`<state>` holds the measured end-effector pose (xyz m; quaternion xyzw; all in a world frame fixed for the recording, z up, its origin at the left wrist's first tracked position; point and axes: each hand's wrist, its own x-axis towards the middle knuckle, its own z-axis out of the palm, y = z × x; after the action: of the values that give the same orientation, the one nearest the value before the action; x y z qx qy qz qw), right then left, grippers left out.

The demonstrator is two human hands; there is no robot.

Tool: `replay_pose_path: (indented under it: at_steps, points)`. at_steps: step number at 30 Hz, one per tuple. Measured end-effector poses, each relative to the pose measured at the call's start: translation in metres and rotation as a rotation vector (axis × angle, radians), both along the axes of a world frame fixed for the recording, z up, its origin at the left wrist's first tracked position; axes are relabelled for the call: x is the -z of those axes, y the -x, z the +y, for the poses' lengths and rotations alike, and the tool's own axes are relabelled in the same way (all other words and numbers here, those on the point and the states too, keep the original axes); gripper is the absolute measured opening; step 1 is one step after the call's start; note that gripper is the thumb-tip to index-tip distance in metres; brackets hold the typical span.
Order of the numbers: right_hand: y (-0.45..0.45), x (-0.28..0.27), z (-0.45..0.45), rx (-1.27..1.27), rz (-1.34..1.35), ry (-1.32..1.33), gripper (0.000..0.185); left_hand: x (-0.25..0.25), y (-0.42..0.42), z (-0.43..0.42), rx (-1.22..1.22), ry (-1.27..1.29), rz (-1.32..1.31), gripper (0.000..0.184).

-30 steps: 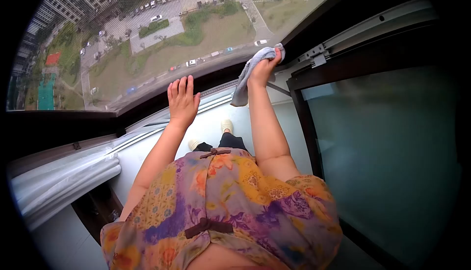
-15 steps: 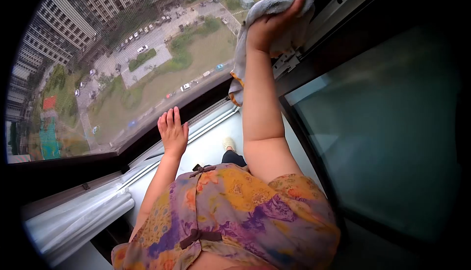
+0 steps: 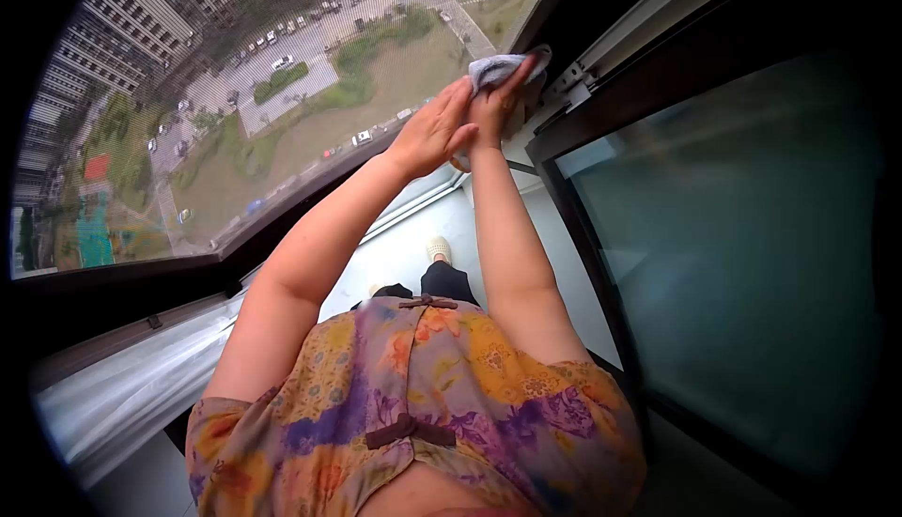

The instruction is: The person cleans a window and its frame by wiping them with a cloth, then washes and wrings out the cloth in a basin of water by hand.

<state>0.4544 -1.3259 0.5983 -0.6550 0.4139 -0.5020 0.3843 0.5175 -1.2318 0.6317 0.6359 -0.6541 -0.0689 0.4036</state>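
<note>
A grey-white cloth [image 3: 493, 70] is bunched in my right hand [image 3: 492, 113], which holds it up by the dark window frame [image 3: 554, 24], near a metal latch. The cloth's lower part is mostly hidden behind that hand. My left hand [image 3: 434, 134] has its fingers stretched out, with the fingertips beside the cloth and the right hand. Whether they touch the cloth I cannot tell. Behind the left hand is the window's mesh screen [image 3: 310, 155].
A dark-framed glass pane [image 3: 733, 254] stands open at the right. White curtain fabric [image 3: 150, 367] hangs at the lower left. Below are the pale floor [image 3: 376, 263] and a light shoe [image 3: 438, 249]. Outside, far down, lie buildings, parked cars and lawns.
My right hand has brought the cloth down and left along the frame. The left hand has risen from the sill, up and right, to meet it.
</note>
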Motion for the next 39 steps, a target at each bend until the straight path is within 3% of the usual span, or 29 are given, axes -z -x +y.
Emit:
replay_pose_path:
  at_steps: [1,3,4,5,7,8,9,11,13,15,17,18,19,21,22,25,27,30,35,37,39]
  points:
    - [-0.006,0.026,0.000,0.014,0.019,-0.064,0.067,0.001,0.000,-0.003,0.012,-0.036,0.019,0.061]
    - [-0.007,0.093,0.006,0.186,0.355,0.222,0.085,0.004,0.000,-0.003,0.032,-0.080,0.035,0.060]
    - [0.007,0.054,0.021,0.021,0.245,0.039,0.078,0.006,0.002,0.002,-0.003,-0.065,0.079,0.060]
    - [0.011,0.027,0.022,0.033,0.239,0.034,0.078,0.006,0.001,0.004,-0.034,-0.043,0.118,0.060]
    - [0.018,-0.009,0.017,-0.090,0.066,0.340,0.069,0.006,0.000,0.004,-0.027,-0.034,0.114,0.059]
    - [0.016,-0.027,0.004,-0.111,0.117,0.457,0.060,-0.001,0.000,0.003,-0.028,0.026,0.106,0.059]
    - [0.011,-0.031,-0.006,-0.211,0.077,0.310,0.064,-0.006,0.002,0.005,-0.030,0.082,0.103,0.059]
    - [0.003,-0.004,-0.011,0.006,0.359,0.502,0.065,-0.009,0.003,-0.004,-0.002,0.069,0.160,0.060]
    - [-0.009,0.054,-0.013,0.064,0.541,0.481,0.078,-0.010,0.006,-0.009,-0.021,0.026,0.050,0.061]
    - [-0.004,0.081,-0.001,0.038,0.582,0.477,0.074,-0.003,0.012,-0.003,-0.016,-0.018,0.051,0.059]
    - [0.006,0.057,0.011,-0.072,0.282,0.230,0.067,0.013,0.015,0.000,0.002,-0.020,-0.087,0.060]
    - [0.033,0.034,-0.002,-0.325,0.100,-0.248,0.060,0.028,0.013,0.004,0.021,-0.052,-0.103,0.061]
    - [0.046,0.015,-0.007,-0.224,0.104,-0.308,0.057,0.029,0.017,0.007,0.011,-0.052,-0.110,0.062]
    - [0.050,0.015,-0.015,0.038,0.094,0.035,0.062,0.036,0.024,0.010,-0.033,-0.112,-0.195,0.061]
    - [0.047,0.013,-0.017,0.045,0.145,-0.065,0.067,0.045,0.027,0.011,-0.041,-0.117,-0.188,0.061]
    - [0.034,0.047,-0.011,0.094,0.641,0.089,0.072,0.063,0.029,0.011,-0.084,-0.162,-0.223,0.062]
    - [0.037,0.061,-0.008,0.101,0.571,0.096,0.067,0.067,0.029,0.022,-0.074,-0.273,-0.240,0.065]
    - [0.052,0.034,-0.006,-0.188,0.547,-0.102,0.041,0.076,0.035,0.032,-0.116,-0.220,-0.260,0.067]
    - [0.060,0.019,-0.009,-0.350,0.357,-0.037,0.037,0.076,0.041,0.033,-0.152,-0.120,-0.264,0.063]
    - [0.051,0.020,-0.015,-0.233,0.325,0.239,0.037,0.069,0.039,0.021,-0.152,-0.066,-0.328,0.062]
    - [0.045,0.031,-0.011,-0.215,0.489,0.223,0.040,0.067,0.037,0.012,-0.181,-0.100,-0.375,0.059]
